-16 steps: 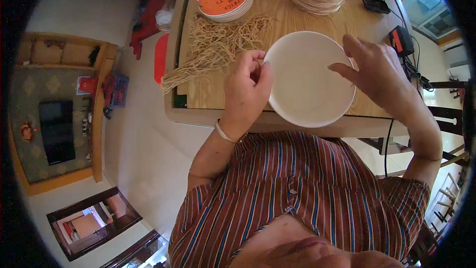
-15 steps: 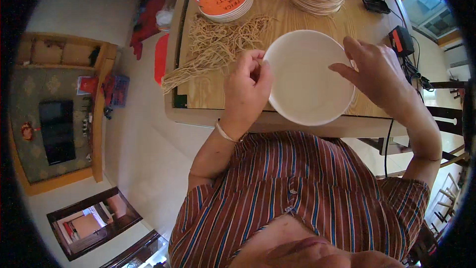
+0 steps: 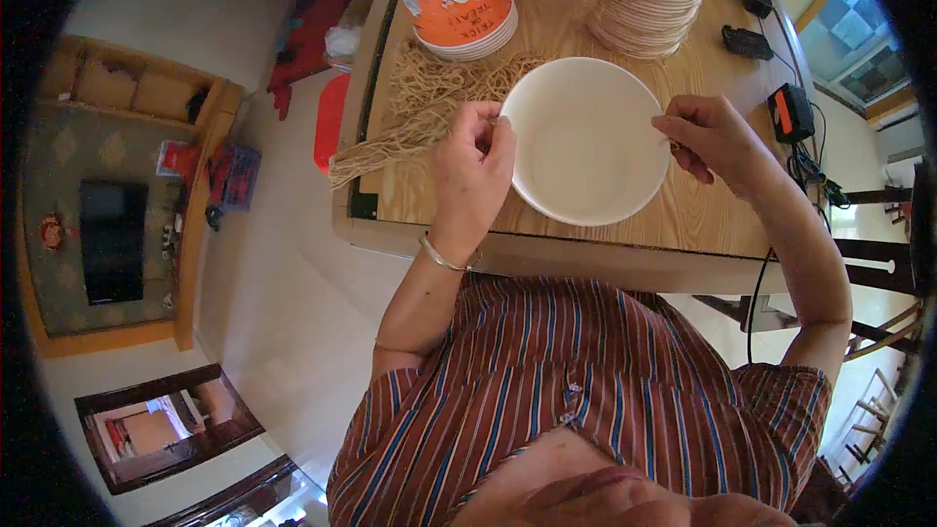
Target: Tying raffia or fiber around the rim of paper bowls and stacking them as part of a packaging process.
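Observation:
A round white paper bucket [image 3: 589,141], open side up so that its pale inside shows, is between my two hands near the table's front edge. My left hand [image 3: 472,171] pinches its left rim between thumb and curled fingers. Just off the right rim, my right hand [image 3: 720,141] has thumb and forefinger pressed together, the other fingers curled below. A small brownish bit shows at those fingertips, too small to name. Loose tan strings [image 3: 415,122] lie in a tangled bundle beyond my left hand.
Behind the strings stands a stack of orange-and-green printed buckets [image 3: 468,18]; a taller orange stack [image 3: 649,15] is farther right. Black adapters and cables [image 3: 747,42] line the right side of the wooden table [image 3: 547,10], near an orange-and-black box [image 3: 789,112]. A red stool [image 3: 332,122] is left.
My right hand has gone from spread fingers over the bucket's right rim to a pinch just outside it. The bucket and my left hand have shifted slightly left in view.

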Demonstrator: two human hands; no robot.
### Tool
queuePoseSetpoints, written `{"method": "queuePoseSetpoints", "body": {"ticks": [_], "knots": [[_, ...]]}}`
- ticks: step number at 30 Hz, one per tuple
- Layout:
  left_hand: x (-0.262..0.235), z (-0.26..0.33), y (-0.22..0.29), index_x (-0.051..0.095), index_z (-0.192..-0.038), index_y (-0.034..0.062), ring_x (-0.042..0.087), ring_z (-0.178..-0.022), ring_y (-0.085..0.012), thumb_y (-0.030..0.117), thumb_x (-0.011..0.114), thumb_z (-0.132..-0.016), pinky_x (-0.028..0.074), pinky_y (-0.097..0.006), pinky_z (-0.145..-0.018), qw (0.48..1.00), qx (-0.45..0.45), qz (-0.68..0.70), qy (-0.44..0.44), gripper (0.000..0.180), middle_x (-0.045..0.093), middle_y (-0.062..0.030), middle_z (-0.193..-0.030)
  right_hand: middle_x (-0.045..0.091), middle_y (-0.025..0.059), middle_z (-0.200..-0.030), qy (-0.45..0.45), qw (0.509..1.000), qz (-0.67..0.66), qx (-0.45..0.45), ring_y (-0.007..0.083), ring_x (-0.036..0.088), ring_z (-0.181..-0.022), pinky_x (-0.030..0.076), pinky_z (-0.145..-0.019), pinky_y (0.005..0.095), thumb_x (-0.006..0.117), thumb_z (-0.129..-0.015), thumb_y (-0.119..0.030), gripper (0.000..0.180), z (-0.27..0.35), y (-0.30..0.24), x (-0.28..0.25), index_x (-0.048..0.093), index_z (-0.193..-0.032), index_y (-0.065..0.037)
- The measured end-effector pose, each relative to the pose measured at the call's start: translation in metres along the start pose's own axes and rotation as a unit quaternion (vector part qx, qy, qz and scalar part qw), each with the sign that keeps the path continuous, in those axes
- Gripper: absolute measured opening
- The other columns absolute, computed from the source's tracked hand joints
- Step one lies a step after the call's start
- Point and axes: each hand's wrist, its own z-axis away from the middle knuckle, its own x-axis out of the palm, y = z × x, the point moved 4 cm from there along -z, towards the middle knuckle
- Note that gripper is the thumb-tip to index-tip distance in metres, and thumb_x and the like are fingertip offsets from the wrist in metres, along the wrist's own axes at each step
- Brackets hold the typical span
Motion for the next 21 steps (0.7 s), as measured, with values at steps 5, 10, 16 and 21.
{"method": "queuePoseSetpoints", "body": {"ticks": [5,10,16,21], "knots": [[-0.008,-0.001,0.009,0.059,-0.094,0.0004,0.058,-0.06,-0.0081,0.011,0.064,-0.089,0.047,-0.026,-0.054,0.994,-0.09,0.048,-0.045,0.013,0.063,-0.0049,-0.07,0.062,0.0049,-0.064,-0.052,0.988,-0.139,0.038,0.0121,0.058,-0.047,0.045,-0.041,0.0251,0.066,-0.089,-0.023,0.022,0.005,0.002,0.002,0.061,-0.08,-0.004],[-0.013,0.002,0.019,0.059,-0.095,0.0003,0.06,-0.065,-0.0055,0.015,0.061,-0.094,0.049,-0.021,-0.051,0.977,-0.126,0.141,-0.098,0.015,0.063,-0.0017,-0.077,0.064,0.0083,-0.068,-0.067,0.985,-0.156,0.032,0.0142,0.061,-0.048,0.049,-0.042,0.0246,0.065,-0.086,-0.009,0.01,0.015,-0.005,-0.005,0.058,-0.088,-0.003],[-0.033,-0.015,0.09,0.058,-0.096,0.0007,0.06,-0.068,-0.0054,0.009,0.059,-0.094,0.052,-0.021,-0.061,0.985,-0.008,0.166,-0.041,0.008,0.063,-0.0014,-0.08,0.061,0.0043,-0.066,0.034,0.991,-0.074,-0.106,0.0082,0.054,-0.043,0.042,-0.037,0.0212,0.063,-0.087,-0.004,0.007,0.047,-0.065,-0.036,0.056,-0.086,-0.003],[-0.054,-0.049,0.153,0.06,-0.095,-0.0004,0.057,-0.075,-0.0042,0.003,0.065,-0.089,0.048,-0.02,-0.068,0.974,0.189,0.078,0.1,0.009,0.062,-0.0001,-0.084,0.056,-0.0002,-0.06,0.194,0.934,0.046,-0.295,0.0065,0.053,-0.044,0.04,-0.036,0.0227,0.063,-0.088,-0.008,0.009,0.063,-0.122,-0.07,0.056,-0.084,-0.004]]}}
